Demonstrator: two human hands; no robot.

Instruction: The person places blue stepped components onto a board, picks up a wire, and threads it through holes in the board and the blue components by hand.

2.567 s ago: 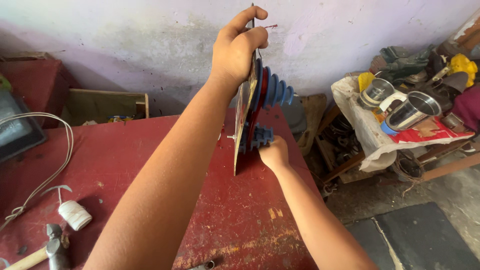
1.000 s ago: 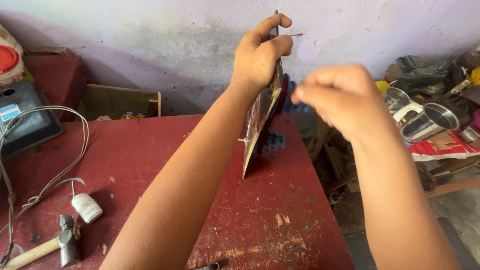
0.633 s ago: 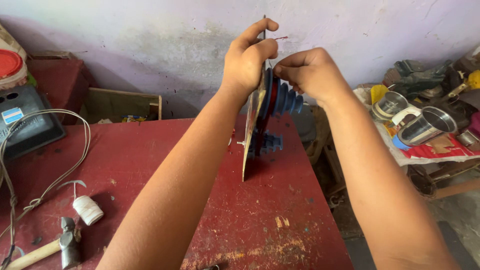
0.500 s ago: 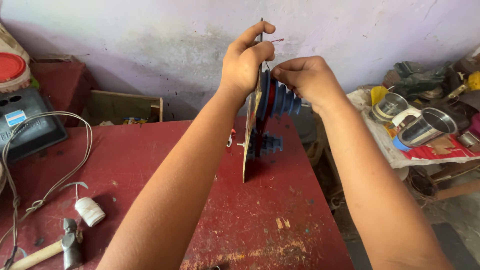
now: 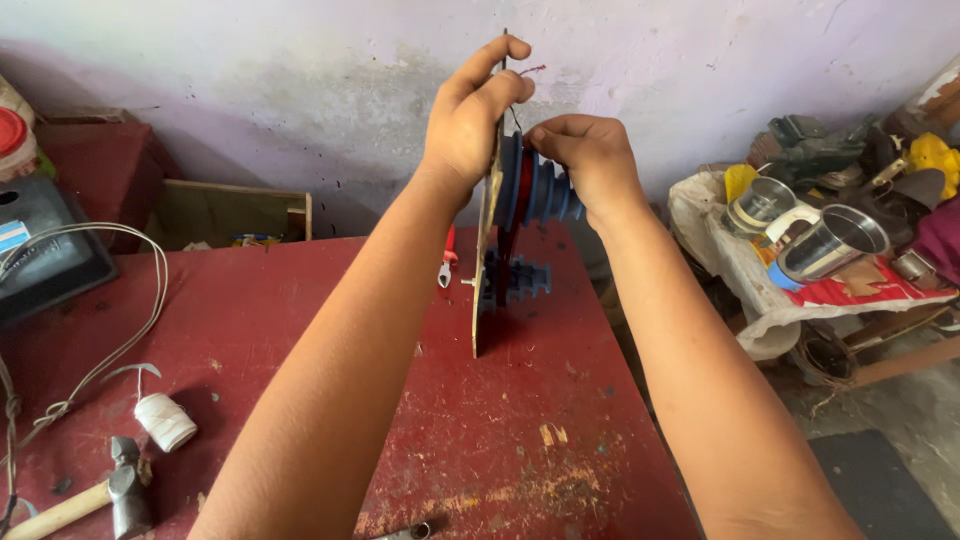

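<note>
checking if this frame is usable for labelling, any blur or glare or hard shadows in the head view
Head view: light is soft and even, with no glare; the left hand, right hand and blue stepped spool are sharp. The upright board casts only a faint shadow on the red table. The steel cup shows mild reflections, and the wide lens stretches both forearms near the lower edge.

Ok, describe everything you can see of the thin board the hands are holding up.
The thin board stands edge-on to the camera, upright, its lower end resting on the red table. It looks like brownish sheet material, thin and flat. Two blue stepped cones, upper cone and lower cone, stick out of its right face, with a red part between them. The left hand grips its top edge; the right hand closes on the upper cone.
</note>
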